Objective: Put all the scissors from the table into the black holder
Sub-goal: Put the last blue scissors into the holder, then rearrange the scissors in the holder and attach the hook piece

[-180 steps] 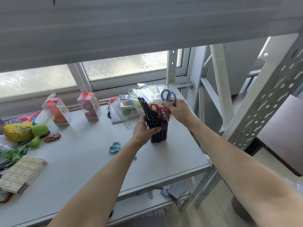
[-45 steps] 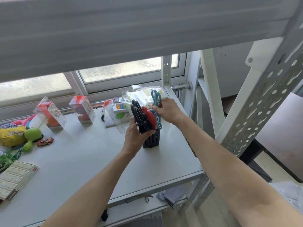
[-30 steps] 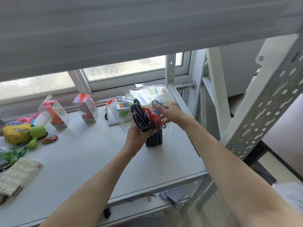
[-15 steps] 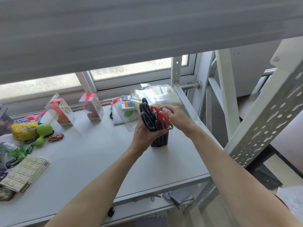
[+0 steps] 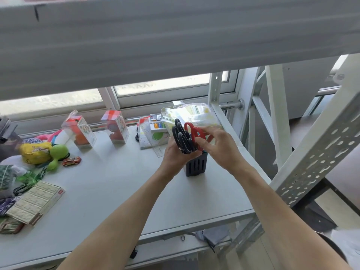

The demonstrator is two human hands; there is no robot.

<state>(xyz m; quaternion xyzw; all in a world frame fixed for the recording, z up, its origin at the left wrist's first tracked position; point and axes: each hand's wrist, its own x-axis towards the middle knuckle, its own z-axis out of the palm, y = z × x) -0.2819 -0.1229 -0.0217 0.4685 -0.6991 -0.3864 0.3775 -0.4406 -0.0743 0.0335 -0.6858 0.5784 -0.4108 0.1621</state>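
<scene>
The black holder [image 5: 195, 165] stands on the white table [image 5: 109, 184] near its right end. Black-handled scissors [image 5: 180, 136] and red-handled scissors [image 5: 191, 131] stick up out of it. My left hand [image 5: 174, 154] grips the holder's upper left side, just below the black handles. My right hand [image 5: 217, 146] is at the holder's top right, with thumb and fingers pinching the scissor handles beside the red ones. The teal scissors are hidden behind this hand.
Boxed toys [image 5: 115, 126], a stationery pack [image 5: 153, 133] and a clear bag [image 5: 192, 114] line the back by the window. A green toy [image 5: 57, 152], toy car [image 5: 71, 161] and flat box [image 5: 36, 201] lie left. A shelf post [image 5: 315, 151] stands right, and a shelf board [image 5: 175, 41] overhangs.
My right hand lowered the teal scissors into the holder, and their handles have gone from above my hand to behind it. My left hand kept its grip on the holder.
</scene>
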